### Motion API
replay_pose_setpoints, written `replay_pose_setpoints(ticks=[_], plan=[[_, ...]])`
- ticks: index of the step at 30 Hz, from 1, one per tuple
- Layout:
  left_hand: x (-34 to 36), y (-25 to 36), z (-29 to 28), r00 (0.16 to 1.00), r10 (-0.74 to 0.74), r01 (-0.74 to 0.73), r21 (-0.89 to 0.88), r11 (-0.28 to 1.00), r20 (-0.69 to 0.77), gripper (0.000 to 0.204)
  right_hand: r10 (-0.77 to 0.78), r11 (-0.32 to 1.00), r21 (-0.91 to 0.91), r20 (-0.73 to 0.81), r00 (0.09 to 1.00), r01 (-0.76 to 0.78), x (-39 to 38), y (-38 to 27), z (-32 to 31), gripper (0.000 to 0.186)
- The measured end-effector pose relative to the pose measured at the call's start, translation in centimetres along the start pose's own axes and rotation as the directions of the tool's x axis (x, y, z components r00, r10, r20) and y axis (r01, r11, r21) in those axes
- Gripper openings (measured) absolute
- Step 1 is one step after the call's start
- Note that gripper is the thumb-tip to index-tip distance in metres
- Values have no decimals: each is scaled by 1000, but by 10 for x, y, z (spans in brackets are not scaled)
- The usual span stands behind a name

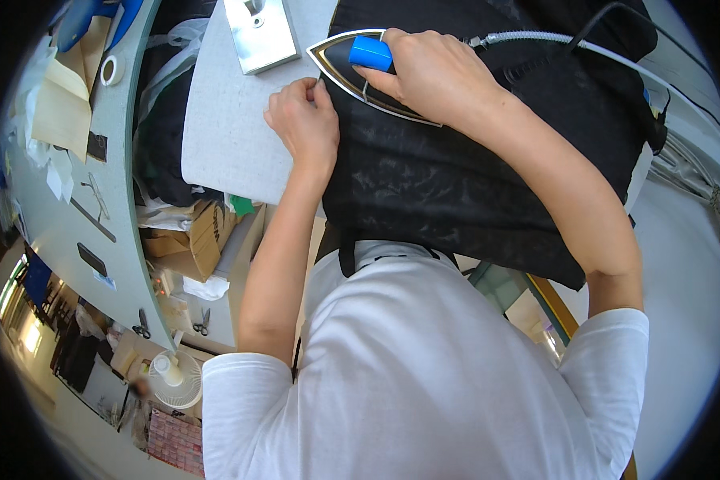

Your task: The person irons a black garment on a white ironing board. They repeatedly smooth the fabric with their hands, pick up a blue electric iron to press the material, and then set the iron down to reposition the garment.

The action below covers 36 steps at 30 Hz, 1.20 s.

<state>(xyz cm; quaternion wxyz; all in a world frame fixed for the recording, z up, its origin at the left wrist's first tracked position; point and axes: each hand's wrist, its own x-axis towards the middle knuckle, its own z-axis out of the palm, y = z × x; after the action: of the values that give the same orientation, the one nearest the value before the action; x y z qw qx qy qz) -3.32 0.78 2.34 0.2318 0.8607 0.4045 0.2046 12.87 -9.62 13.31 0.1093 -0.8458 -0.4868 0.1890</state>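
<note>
My right hand (444, 76) is wrapped round the handle of a steam iron (340, 68) with a blue knob-like part on top. The iron rests on a black cloth (448, 176), its pointed tip reaching past the cloth's left edge. Just below that tip, my left hand (304, 120) is closed, thumb and finger together at the edge of the black cloth; the fingertips are partly hidden. Under both lies a pale grey ironing board (232, 136), bare on its left side.
A shiny metal block (262, 36) sits on the board beyond my left hand. A white hose (600, 48) and dark cable trail from the iron to the right. Left stands a table (124, 192) with paper, a tape roll and a phone. Below are a cardboard box (192, 244) and a fan (176, 378).
</note>
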Motion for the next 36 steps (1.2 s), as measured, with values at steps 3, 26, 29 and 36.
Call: replay_pose_setpoints(ticks=[3,26,29,36], plan=[[-16,9,-16,997,-59,58,18,998,58,18,-13,999,-36,-19,1000,13,0,1,-2,48],[1,-12,8,1000,-1,4,-162,987,15,10,109,993,-41,-25,994,-110,1,-15,-10,47],[2,-10,9,1000,-15,17,-174,985,13,10,167,986,-15,-63,984,-169,12,-19,-8,48],[3,-12,4,992,-96,113,-233,966,83,8,132,991,6,-143,981,-133,26,-20,-2,45]])
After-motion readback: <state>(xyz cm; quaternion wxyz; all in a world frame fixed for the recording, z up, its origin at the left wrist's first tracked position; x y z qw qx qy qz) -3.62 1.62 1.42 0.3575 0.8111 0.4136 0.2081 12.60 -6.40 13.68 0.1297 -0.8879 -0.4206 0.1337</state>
